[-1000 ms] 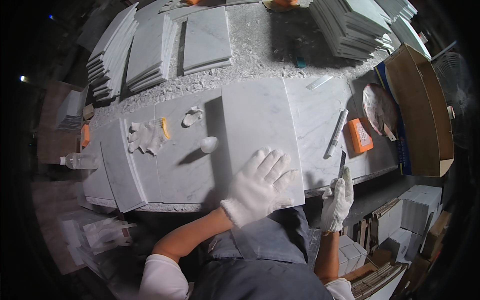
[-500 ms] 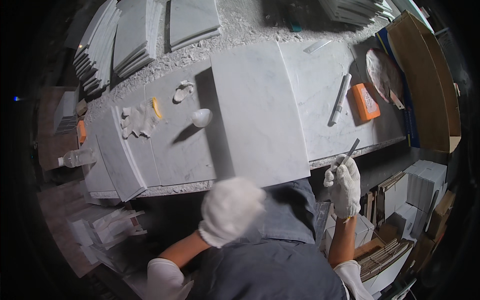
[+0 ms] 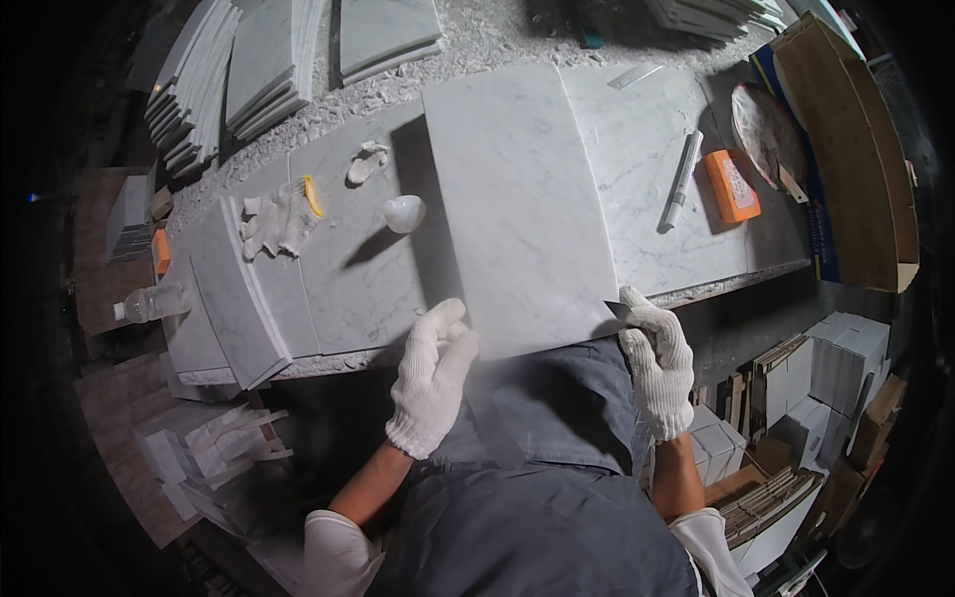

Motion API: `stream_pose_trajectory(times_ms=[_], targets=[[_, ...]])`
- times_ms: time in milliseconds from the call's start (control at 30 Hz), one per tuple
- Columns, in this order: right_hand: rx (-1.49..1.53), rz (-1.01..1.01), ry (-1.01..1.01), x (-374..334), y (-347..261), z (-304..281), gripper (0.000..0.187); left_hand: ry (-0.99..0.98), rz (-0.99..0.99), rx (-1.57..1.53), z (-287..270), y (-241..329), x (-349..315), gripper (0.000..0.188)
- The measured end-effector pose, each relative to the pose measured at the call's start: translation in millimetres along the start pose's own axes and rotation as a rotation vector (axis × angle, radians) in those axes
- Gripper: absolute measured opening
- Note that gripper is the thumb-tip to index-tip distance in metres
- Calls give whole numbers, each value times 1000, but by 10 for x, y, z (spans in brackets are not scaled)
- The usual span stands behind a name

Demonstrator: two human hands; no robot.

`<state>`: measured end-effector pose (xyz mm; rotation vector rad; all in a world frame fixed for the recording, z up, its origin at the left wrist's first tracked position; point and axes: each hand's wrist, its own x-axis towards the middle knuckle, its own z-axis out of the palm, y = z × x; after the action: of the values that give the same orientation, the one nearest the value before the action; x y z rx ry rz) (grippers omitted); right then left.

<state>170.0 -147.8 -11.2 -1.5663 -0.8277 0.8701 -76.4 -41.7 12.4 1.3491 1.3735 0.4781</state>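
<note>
Marble slab (image 3: 522,204) is now gripped at its near edge by left hand (image 3: 433,376) and right hand (image 3: 657,358); previously only the left palm was pressed on top, suggesting a lift.

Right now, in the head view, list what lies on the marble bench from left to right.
Plastic bottle → spare white glove → small white rounded lump → large marble slab gripped at its near edge by both gloved hands → white marker pen → orange block → round plate.
</note>
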Motion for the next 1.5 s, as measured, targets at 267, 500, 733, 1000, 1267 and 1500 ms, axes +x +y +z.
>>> stream_pose_trajectory(times_ms=[267,500,733,1000,1267,1500], targets=[[-192,-248,-3,51,-78,125,26,-31,-63,-21,28,-25,178,51],[-450,-427,6,50,-193,192,24,-25,-123,20,27,33,389,48],[-136,-280,-25,-125,-206,183,9,141,-346,-198,35,273,346,32],[39,-137,15,-254,-220,179,26,35,-396,-512,25,724,162,88],[259,244,8,41,-436,89,13,-2,-337,-778,104,695,182,60],[559,352,-42,458,-662,327,17,-25,-50,-565,115,726,190,21]])
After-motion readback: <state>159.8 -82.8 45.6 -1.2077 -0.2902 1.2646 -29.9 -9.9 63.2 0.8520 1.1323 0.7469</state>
